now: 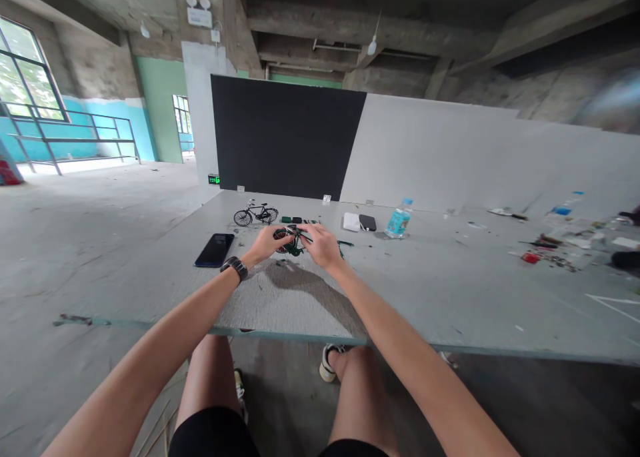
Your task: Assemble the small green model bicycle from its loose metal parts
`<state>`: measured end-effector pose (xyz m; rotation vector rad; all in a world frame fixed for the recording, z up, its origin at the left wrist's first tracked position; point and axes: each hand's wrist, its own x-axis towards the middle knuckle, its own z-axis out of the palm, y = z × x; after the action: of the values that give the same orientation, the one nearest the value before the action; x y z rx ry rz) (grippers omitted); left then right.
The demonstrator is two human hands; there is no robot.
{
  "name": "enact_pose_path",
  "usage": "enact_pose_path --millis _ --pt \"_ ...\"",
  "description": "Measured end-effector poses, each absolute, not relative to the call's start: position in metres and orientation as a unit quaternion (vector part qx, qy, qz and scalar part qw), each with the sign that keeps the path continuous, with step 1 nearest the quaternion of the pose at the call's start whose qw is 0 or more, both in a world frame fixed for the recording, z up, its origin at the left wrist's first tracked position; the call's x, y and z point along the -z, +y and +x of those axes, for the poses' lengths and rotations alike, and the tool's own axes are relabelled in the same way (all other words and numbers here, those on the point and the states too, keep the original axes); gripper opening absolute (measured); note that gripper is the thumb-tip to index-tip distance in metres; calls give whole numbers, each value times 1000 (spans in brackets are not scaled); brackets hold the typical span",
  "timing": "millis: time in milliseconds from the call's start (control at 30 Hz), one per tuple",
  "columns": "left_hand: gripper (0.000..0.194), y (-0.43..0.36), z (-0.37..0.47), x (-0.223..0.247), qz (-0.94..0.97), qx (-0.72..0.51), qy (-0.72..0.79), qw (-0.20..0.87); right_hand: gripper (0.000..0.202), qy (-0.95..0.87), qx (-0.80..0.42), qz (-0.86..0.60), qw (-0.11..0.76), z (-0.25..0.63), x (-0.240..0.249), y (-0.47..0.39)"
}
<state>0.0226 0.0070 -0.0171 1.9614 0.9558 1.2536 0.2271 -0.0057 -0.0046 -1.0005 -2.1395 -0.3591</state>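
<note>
Both hands meet over a small dark green model bicycle [295, 249] just above the table. My left hand [267, 242] is closed on its wheel end, thumb and fingers pinching near the red-tinged wheel. My right hand [321, 245] grips the upper frame from the other side, its fingertips close to the left ones. The fingers hide part of the model. Just behind stands a finished-looking black model bicycle [256, 213], upright on the table. Small green and black parts [291, 220] lie beyond my hands, and a green piece [346, 243] rests right of my right hand.
A black phone [215, 250] lies left of my left wrist. Farther right are a white case [351, 222], a dark case [367, 222] and a water bottle [399, 218]. Tools and loose parts [550, 250] clutter the right side. A black-and-white partition [290, 137] stands behind the table.
</note>
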Motion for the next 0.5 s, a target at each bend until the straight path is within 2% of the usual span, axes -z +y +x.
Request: enact_pose_path --millis 333,500 --pt "48 7 24 18 724 -481 353 346 30 -830 132 -392 373 224 4 -7" --pt "48 11 22 19 701 -506 360 351 34 -838 69 -363 402 235 -1 5"
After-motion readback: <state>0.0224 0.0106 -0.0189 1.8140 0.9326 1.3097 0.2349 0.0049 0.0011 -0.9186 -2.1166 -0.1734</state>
